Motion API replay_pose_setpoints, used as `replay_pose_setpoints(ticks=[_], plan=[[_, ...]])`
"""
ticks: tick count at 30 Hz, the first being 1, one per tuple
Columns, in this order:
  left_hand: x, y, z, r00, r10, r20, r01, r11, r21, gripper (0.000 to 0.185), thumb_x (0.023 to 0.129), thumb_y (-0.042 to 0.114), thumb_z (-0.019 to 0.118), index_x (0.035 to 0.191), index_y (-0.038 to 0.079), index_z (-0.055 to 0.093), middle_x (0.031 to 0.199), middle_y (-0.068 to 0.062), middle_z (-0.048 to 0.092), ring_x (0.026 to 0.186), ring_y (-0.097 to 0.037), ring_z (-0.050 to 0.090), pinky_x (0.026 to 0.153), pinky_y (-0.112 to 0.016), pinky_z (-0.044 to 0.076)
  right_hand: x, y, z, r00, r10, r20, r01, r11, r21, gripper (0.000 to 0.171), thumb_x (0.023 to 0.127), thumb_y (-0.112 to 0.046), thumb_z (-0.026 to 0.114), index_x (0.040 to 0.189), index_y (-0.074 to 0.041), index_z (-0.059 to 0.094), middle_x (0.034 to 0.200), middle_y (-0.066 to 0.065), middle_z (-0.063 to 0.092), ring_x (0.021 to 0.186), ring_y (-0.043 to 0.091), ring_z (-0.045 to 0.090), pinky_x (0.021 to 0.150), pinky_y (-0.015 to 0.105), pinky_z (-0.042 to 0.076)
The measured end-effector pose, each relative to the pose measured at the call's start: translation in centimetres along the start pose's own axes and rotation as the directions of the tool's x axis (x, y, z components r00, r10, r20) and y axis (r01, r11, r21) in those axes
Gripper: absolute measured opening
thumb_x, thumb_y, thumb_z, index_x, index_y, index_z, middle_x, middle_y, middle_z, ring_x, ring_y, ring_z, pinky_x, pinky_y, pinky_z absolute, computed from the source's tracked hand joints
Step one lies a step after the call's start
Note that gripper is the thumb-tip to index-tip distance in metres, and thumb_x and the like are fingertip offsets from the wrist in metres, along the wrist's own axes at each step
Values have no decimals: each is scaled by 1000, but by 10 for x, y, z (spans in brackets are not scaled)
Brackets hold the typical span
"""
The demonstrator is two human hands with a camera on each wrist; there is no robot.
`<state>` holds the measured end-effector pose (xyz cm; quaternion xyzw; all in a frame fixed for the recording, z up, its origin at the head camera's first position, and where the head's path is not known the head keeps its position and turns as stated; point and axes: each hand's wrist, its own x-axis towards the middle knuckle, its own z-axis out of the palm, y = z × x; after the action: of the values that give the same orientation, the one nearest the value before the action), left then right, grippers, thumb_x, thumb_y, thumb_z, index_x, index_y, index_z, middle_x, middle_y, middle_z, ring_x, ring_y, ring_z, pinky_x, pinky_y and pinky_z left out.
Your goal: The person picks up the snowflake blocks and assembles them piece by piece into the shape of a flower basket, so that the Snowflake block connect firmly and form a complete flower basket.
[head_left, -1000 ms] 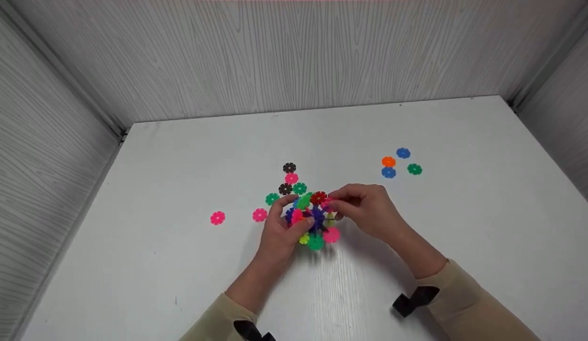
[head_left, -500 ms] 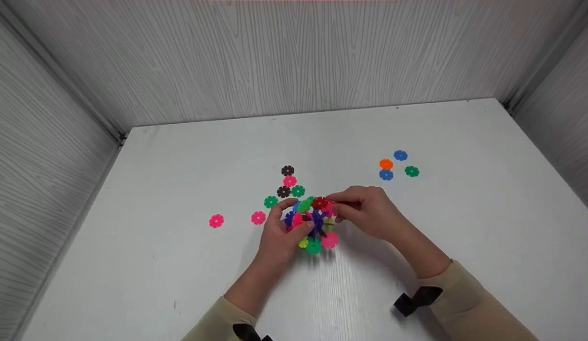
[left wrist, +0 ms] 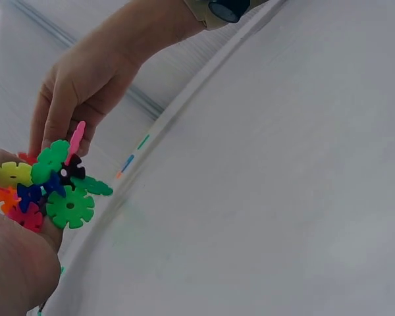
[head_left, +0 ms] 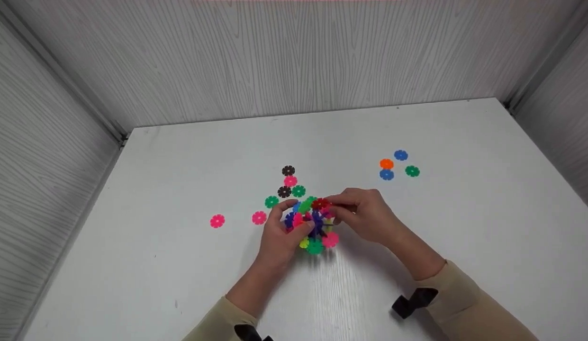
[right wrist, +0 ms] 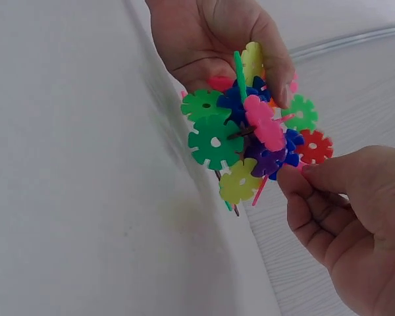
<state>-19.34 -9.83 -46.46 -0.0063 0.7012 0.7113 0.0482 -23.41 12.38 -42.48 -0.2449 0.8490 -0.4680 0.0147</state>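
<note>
A ball-like cluster of interlocking plastic flower discs [head_left: 315, 246] in green, pink, blue, purple, yellow and red is held above the table. My left hand [head_left: 277, 239] grips it from the left, thumb on the near side and fingers round the back. At its right side, my right hand [head_left: 369, 215] pinches a pink disc [head_left: 326, 211] between thumb and index finger, against the cluster. The right wrist view shows little of that pink disc, as the fingertips cover it. A red disc [right wrist: 315, 146] sticks out just above them.
Loose discs lie flat on the white table [head_left: 180, 161]: black, pink and green ones beyond the left hand, a pink disc [head_left: 217, 220] farther left. At the back right are an orange disc [head_left: 386, 164], a green disc [head_left: 412, 171] and two blue ones. Wood-grain panels [head_left: 294, 57] enclose the table.
Both hands stay nearly in place round the cluster. The right hand has tilted slightly, and its fingertips have shifted a little against the pink disc. The whole view has moved slightly.
</note>
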Motion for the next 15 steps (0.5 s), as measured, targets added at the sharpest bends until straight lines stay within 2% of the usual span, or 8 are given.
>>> replay_pose_setpoints(ticks=[7,11,15], plan=[[1,2,-1,1000,-12,24,14,997,-76,68,99,19,76,156,13,39,146,-15,58,134,-30,62,104,-35,55,0,8,1,998,64,-11,-61,986,152,27,100,-12,75,128,-14,78,107,1,77,88,16,77,83,29,63],[1,1,0,997,-34,63,42,990,-132,71,100,22,74,158,12,35,149,-16,57,136,-31,60,108,-35,52,2,12,-3,996,84,-9,-81,983,162,22,100,-13,75,122,-13,77,101,1,77,87,18,76,83,31,63],[1,1,0,988,-61,140,83,984,-155,76,98,26,75,160,16,33,150,-16,55,135,-30,59,110,-37,51,3,16,-6,996,81,22,-84,982,167,14,100,-14,75,114,-14,78,99,1,77,86,19,76,83,30,63]])
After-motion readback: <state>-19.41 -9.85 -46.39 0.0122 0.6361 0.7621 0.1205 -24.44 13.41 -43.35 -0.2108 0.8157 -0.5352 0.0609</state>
